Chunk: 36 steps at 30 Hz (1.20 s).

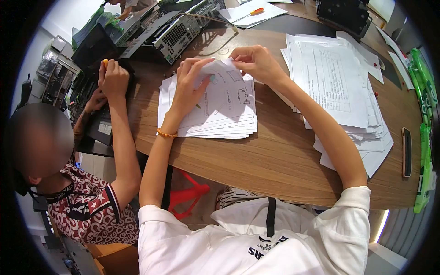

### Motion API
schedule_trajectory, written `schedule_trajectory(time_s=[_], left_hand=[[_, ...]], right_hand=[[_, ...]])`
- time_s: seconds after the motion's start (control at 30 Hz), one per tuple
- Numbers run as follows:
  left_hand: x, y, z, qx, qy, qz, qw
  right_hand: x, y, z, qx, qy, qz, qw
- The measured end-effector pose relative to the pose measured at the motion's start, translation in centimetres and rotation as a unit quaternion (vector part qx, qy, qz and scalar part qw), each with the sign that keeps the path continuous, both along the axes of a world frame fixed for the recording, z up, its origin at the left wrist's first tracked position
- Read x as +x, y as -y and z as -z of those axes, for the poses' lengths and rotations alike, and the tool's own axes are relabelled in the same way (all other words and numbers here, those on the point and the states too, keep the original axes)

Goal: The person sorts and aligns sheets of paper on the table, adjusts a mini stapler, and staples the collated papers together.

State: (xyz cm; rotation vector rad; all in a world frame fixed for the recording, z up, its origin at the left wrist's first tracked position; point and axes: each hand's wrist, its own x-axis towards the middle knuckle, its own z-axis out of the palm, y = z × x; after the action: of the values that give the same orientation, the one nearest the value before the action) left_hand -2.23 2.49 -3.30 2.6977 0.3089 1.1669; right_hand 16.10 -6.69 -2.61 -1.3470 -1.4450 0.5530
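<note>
A stack of printed sheets (224,123) lies on the wooden table in front of me. My left hand (187,87) rests over the stack's left part, its fingers on a raised top sheet (221,71). At that sheet's upper right corner, my right hand (252,62) pinches the paper between thumb and fingers. The sheet's far edge is lifted and curled between both hands. Drawings and text show on the page below. An orange bead bracelet (167,133) circles my left wrist.
A larger, uneven paper pile (330,87) lies to the right, with a phone (406,152) beyond it. Open computer cases (181,39) stand at the back left. A co-worker's hand (114,80) holds a yellow-handled tool at left. Green packaging (424,91) lines the right edge.
</note>
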Motion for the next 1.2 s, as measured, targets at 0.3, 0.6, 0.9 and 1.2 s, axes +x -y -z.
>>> schedule_trajectory(time_s=[0.3, 0.6, 0.9, 1.2], left_hand=[[0.7, -1.4, 1.2, -0.045, -0.094, 0.018, 0.994], [0.5, -0.5, -1.7, -0.214, -0.098, 0.098, 0.967], [-0.6, -0.3, -7.8, -0.171, -0.081, 0.107, 0.976], [-0.8, 2.0, -6.6, -0.244, 0.342, -0.021, 0.907]], right_hand=[[-2.5, 0.6, 0.4, -0.128, -0.191, -0.015, 0.973], [-2.8, 1.3, 0.7, -0.042, -0.198, -0.005, 0.979], [-1.6, 1.2, -5.1, 0.111, -0.105, -0.068, 0.986], [-0.5, 1.3, -8.6, 0.244, 0.035, 0.121, 0.962]])
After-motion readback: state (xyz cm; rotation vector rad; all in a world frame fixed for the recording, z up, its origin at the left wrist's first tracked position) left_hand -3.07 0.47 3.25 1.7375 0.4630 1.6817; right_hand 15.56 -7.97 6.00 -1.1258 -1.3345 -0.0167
